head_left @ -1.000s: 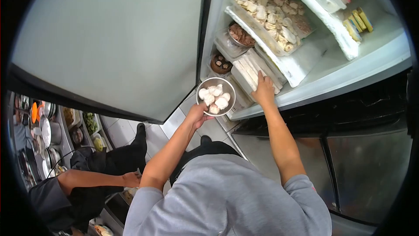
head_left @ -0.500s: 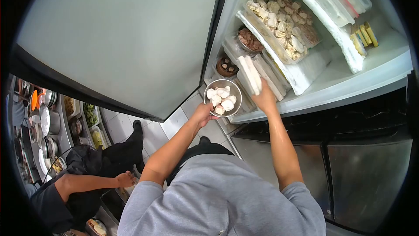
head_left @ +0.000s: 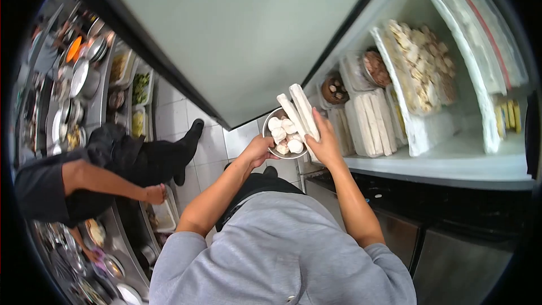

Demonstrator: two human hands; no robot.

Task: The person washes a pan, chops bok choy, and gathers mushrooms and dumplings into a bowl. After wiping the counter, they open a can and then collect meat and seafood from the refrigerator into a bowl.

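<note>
Bowl [head_left: 285, 135] left of the shelf [head_left: 451, 161], packet [head_left: 302, 112] over it.

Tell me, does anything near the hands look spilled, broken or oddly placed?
Nothing spilled or broken. The right hand holds white packs leaning over the metal bowl in the left hand. The fridge door stands open.

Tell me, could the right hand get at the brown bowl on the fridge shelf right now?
Probably not as things stand: the right hand is full, gripping white packets over the metal bowl. The way to the brown bowl looks open, though.
</note>
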